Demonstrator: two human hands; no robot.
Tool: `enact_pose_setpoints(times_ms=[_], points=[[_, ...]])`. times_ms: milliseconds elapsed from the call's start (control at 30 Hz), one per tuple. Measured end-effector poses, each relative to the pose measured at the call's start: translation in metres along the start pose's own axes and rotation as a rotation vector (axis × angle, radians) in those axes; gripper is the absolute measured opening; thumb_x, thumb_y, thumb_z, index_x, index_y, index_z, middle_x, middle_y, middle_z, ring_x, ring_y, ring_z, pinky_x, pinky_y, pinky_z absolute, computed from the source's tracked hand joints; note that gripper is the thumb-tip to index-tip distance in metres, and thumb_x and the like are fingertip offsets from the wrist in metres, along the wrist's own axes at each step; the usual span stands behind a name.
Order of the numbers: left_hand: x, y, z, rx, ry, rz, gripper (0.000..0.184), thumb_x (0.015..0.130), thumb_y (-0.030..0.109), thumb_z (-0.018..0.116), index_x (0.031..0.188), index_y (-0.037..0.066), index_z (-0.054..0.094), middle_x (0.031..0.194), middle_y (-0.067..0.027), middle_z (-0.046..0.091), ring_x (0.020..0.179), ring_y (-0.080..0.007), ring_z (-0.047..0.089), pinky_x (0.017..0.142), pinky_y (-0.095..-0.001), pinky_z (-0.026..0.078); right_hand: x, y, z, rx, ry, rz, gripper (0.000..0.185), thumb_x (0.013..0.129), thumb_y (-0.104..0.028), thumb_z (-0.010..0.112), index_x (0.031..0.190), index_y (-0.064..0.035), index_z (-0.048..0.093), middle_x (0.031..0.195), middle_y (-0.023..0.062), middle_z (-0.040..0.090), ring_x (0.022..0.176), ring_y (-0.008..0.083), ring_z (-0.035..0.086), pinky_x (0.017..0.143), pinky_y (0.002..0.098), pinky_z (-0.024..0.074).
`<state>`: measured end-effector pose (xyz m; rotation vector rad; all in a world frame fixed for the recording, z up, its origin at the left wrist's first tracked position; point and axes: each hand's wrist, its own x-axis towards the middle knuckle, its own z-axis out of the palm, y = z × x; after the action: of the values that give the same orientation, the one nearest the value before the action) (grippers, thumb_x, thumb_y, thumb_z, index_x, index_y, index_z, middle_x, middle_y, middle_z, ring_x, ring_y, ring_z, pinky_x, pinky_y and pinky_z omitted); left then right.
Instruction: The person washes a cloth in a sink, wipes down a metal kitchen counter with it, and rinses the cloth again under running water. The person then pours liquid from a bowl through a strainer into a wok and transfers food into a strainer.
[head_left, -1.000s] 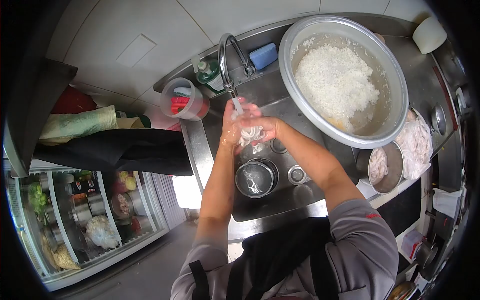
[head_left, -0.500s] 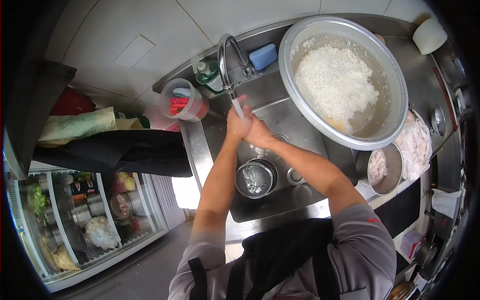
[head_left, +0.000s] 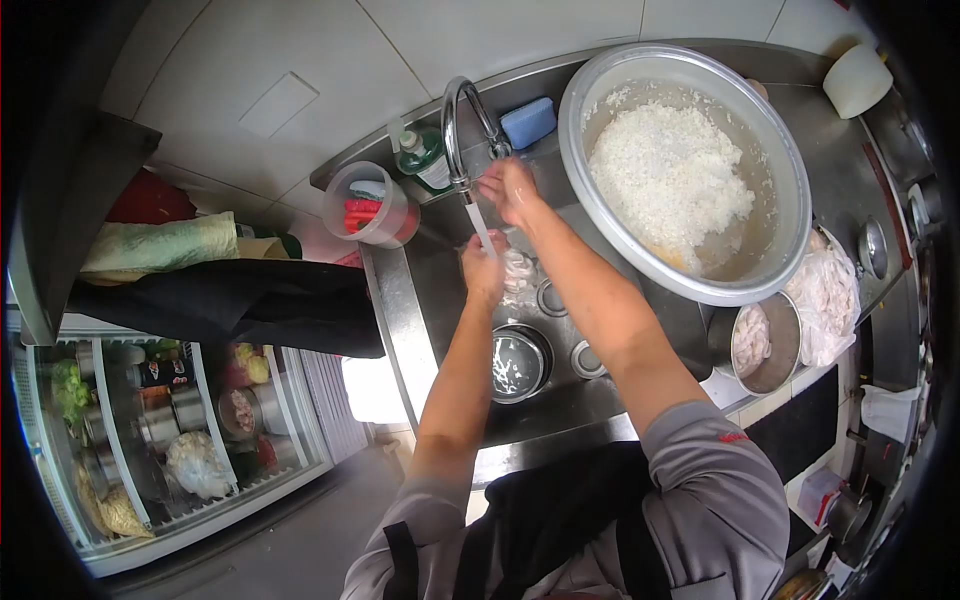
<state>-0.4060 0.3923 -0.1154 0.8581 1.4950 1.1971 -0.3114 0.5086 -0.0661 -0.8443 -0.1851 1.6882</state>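
Water runs from the curved faucet (head_left: 451,135) onto my left hand (head_left: 483,262), whose fingers are curled round something pale that I can only partly see. Pale, stringy pieces (head_left: 518,278) show just right of that hand, over the sink (head_left: 560,400). Higher up, my right hand (head_left: 510,188) is at the faucet's base, near its handle, with bent fingers blurred by motion; whether it grips the handle is unclear. A round pot (head_left: 520,365) with cloudy water and white bits stands in the sink below my left hand.
A large basin (head_left: 578,170) of white grains in water rests at the right. Beside it are a metal bowl (head_left: 790,345) and a bag (head_left: 830,300) of pale meat. A blue sponge (head_left: 528,122), green bottle (head_left: 425,158) and plastic tub (head_left: 335,205) line the back. An open-topped fridge (head_left: 300,420) is lower left.
My hands were together under the stream and are now apart. My right hand has moved up to the faucet's base, while my left stays under the water. The view has shifted slightly.
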Motion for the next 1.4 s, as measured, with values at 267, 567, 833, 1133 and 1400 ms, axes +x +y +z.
enact_pose_setpoints(times_ms=[267,567,833,1133,1400], points=[[-0.026,-0.008,-0.036,-0.004,0.057,0.029,0.027,0.085,0.008,0.077,0.103,0.007,0.057,0.091,-0.0017,0.058,0.079,-0.0108,0.055,0.070,-0.0259,0.047,-0.010,-0.013,-0.004,0.847,-0.083,-0.012,0.020,0.082,-0.001,0.056,0.100,0.0012,0.048,0.116,0.0265,0.054,0.114,0.0395,0.058,0.098,0.0470,0.0514],[-0.041,0.049,-0.029,-0.366,-0.300,0.107,0.038,0.088,-0.006,0.066,0.114,0.010,0.044,0.087,-0.0010,0.048,0.073,-0.0092,0.055,0.060,-0.0246,0.051,-0.097,0.063,-0.103,0.037,-0.628,0.728,0.054,0.093,-0.042,0.068,0.137,-0.0135,0.051,0.121,0.0091,0.066,0.115,0.0333,0.062,0.095,0.0556,0.0497],[-0.069,0.090,-0.009,-0.027,-0.666,0.127,0.074,0.093,-0.003,0.060,0.155,0.012,0.024,0.100,-0.0098,0.062,0.077,-0.0140,0.063,0.074,-0.0278,0.054,-0.152,0.003,-0.087,-0.378,-0.742,0.766,0.027,0.088,-0.012,0.072,0.110,-0.0030,0.060,0.094,0.0132,0.068,0.068,0.0126,0.062,0.041,0.0166,0.0365],[-0.066,0.009,0.010,0.314,-0.248,0.107,0.062,0.098,0.005,0.056,0.155,0.009,0.030,0.075,-0.0070,0.064,0.065,-0.0133,0.060,0.061,-0.0298,0.050,-0.155,0.082,-0.132,-1.257,-0.284,-0.066,0.058,0.080,-0.021,0.071,0.127,0.0025,0.049,0.105,0.0315,0.068,0.096,0.0414,0.070,0.086,0.0476,0.0534],[-0.091,0.030,0.000,-0.164,-0.275,-0.041,0.024,0.103,0.016,0.054,0.124,0.004,0.052,0.060,0.0031,0.041,0.048,-0.0064,0.037,0.044,-0.0245,0.030,-0.192,0.042,-0.130,-1.216,-0.583,-0.129,0.070,0.084,-0.031,0.075,0.135,0.0041,0.043,0.126,0.0283,0.059,0.114,0.0382,0.063,0.090,0.0483,0.0546]])
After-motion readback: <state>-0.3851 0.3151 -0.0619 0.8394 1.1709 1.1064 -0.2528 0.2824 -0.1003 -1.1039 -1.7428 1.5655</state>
